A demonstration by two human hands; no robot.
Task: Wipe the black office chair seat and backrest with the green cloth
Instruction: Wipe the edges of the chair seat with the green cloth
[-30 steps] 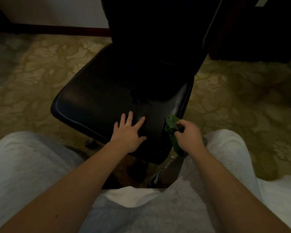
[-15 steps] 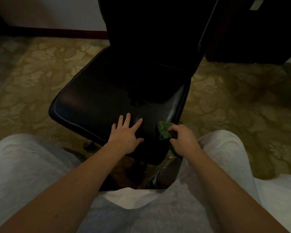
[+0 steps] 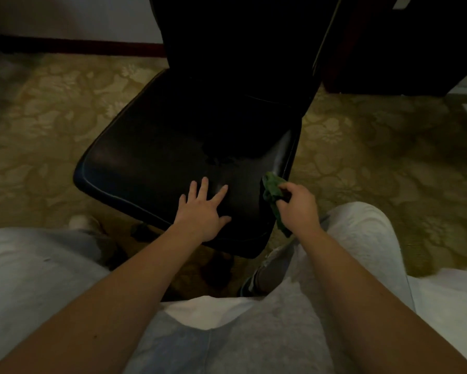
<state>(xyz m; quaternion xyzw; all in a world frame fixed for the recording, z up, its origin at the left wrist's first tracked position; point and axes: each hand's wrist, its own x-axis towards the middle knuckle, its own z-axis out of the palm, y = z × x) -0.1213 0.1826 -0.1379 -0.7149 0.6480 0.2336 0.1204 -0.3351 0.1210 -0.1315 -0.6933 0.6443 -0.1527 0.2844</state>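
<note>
The black office chair seat (image 3: pixel 156 147) fills the middle of the head view, with its dark backrest (image 3: pixel 240 44) rising behind it. My left hand (image 3: pixel 202 211) lies flat on the seat's near part, fingers spread. My right hand (image 3: pixel 297 209) grips the bunched green cloth (image 3: pixel 272 187) at the seat's near right corner, and a tail of the cloth hangs down past the seat edge.
Patterned yellowish carpet (image 3: pixel 38 130) surrounds the chair. A dark piece of furniture (image 3: pixel 405 49) stands at the back right, and a wall with a dark baseboard (image 3: pixel 78 45) runs along the back left. My knees in light grey trousers (image 3: pixel 32 265) sit close to the seat's front.
My right hand with the green cloth moved left onto the seat, then back right to the seat's right edge. My left hand stayed flat on the seat.
</note>
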